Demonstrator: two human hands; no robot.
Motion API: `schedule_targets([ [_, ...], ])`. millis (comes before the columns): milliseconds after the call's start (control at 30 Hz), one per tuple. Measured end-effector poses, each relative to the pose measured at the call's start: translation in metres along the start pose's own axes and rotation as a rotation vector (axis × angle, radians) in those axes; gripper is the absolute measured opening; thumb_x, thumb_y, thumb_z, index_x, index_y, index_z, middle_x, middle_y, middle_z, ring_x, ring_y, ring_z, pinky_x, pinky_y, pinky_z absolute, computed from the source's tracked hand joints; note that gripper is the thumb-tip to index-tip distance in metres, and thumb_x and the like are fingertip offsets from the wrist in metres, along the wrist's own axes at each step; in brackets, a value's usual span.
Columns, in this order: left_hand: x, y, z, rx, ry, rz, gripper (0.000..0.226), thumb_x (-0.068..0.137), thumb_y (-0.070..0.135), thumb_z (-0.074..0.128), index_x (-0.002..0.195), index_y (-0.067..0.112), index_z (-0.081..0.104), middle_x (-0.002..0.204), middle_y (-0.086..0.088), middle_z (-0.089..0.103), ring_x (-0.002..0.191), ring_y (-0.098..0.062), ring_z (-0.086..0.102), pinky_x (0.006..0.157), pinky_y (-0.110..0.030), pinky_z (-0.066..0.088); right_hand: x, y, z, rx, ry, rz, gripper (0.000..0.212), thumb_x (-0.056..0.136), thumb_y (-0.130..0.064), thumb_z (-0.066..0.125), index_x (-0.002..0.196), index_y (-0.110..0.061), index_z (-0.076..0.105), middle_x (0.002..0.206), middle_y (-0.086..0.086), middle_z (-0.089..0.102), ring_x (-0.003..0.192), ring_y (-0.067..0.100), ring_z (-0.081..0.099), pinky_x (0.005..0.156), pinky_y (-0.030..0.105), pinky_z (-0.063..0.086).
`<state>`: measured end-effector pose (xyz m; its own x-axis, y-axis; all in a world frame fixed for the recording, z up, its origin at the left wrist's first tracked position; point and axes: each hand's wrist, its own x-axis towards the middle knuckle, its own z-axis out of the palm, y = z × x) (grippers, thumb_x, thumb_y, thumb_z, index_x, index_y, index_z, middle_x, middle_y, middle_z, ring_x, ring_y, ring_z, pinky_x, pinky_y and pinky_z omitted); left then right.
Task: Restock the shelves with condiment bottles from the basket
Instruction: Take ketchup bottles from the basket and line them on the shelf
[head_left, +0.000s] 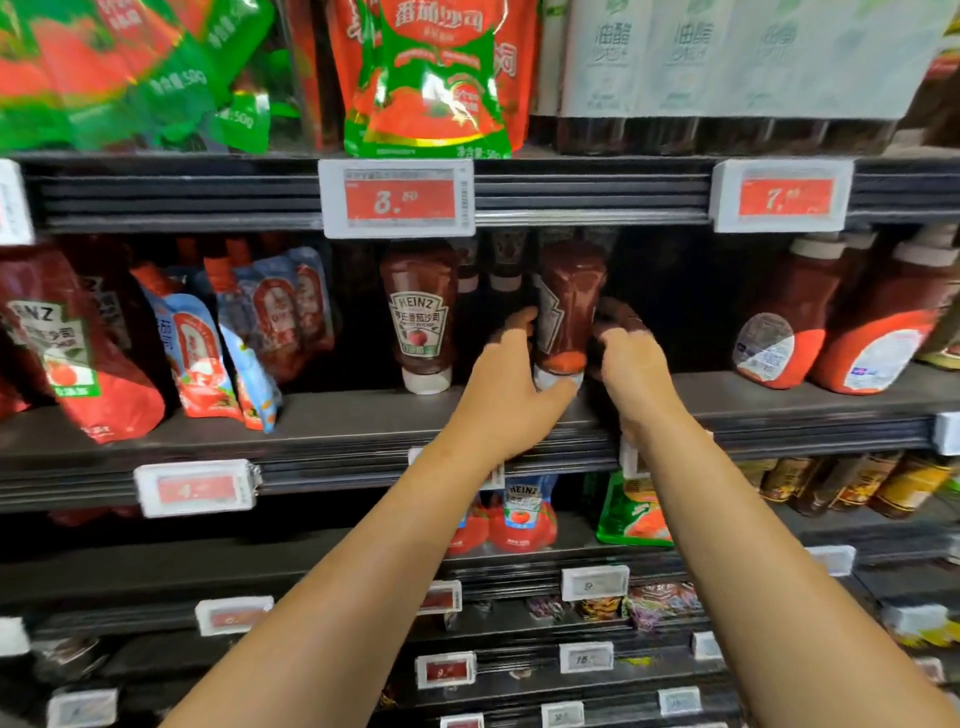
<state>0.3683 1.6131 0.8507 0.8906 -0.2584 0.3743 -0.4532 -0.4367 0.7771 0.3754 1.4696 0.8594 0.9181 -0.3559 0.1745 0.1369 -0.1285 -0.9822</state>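
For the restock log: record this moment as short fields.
item in hand: ketchup bottle, cap down, label turned sideways
left hand: grips the bottle's left side and cap end
right hand: holds its right side
place: middle shelf, right of the shelved Heinz bottle
tag above: price tag
basket: not in view

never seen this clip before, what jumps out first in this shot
Two bare arms reach up to the middle shelf, where the left hand and right hand hold a dark ketchup bottle standing cap-down, its label turned sideways. Just to its left stands a matching Heinz bottle, label facing out. Above them a red price tag hangs on the shelf edge under bright red-and-green tomato sauce pouches.
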Motion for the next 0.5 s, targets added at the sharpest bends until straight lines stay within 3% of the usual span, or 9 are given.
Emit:
schedule_targets([
  [133,0.01,0.001,0.005,0.045,0.023,-0.029,0.06,0.081,0.037,0.076,0.131,0.017,0.05,0.094,0.018,0.057,0.084,0.002,0.057,0.07,-0.018,0.045,0.001,0.007,-0.007,0.081,-0.074,0.01,0.037,0.086,-0.017,0.049,0.106,-0.036,0.073,0.101,-0.001,0.078,0.098,0.023,0.073,0.081,0.034,0.059],
  [200,0.012,0.005,0.005,0.088,0.007,-0.046,0.05,0.081,0.038,0.078,0.12,0.018,0.054,0.087,0.018,0.054,0.077,0.004,0.052,0.06,-0.01,0.037,0.001,0.009,-0.011,0.105,-0.12,-0.021,0.035,0.088,-0.014,0.052,0.113,-0.029,0.072,0.105,0.003,0.077,0.1,0.023,0.073,0.085,0.036,0.06],
  [267,0.015,0.007,0.003,0.094,-0.022,-0.078,0.037,0.079,0.037,0.081,0.103,0.019,0.058,0.089,0.007,0.063,0.08,-0.007,0.06,0.063,-0.016,0.045,-0.002,0.011,-0.015,0.147,-0.14,-0.047,0.033,0.084,-0.014,0.061,0.115,-0.019,0.07,0.106,0.008,0.077,0.101,0.026,0.073,0.088,0.041,0.06],
  [367,0.015,0.011,-0.003,0.033,-0.074,-0.11,0.03,0.077,0.029,0.083,0.091,0.027,0.056,0.096,-0.003,0.071,0.088,-0.017,0.067,0.079,-0.035,0.056,-0.004,0.015,-0.018,0.124,-0.15,-0.1,0.039,0.078,-0.012,0.074,0.117,-0.015,0.066,0.105,0.002,0.078,0.101,0.02,0.074,0.083,0.031,0.059],
  [500,0.002,0.01,-0.018,0.174,-0.078,-0.054,0.044,0.078,0.038,0.081,0.113,0.024,0.058,0.101,0.012,0.066,0.09,-0.006,0.064,0.076,-0.022,0.055,-0.004,0.017,-0.019,-0.011,-0.172,-0.152,0.046,0.079,-0.017,0.082,0.119,-0.023,0.062,0.107,-0.009,0.076,0.103,0.009,0.072,0.082,0.022,0.058],
])
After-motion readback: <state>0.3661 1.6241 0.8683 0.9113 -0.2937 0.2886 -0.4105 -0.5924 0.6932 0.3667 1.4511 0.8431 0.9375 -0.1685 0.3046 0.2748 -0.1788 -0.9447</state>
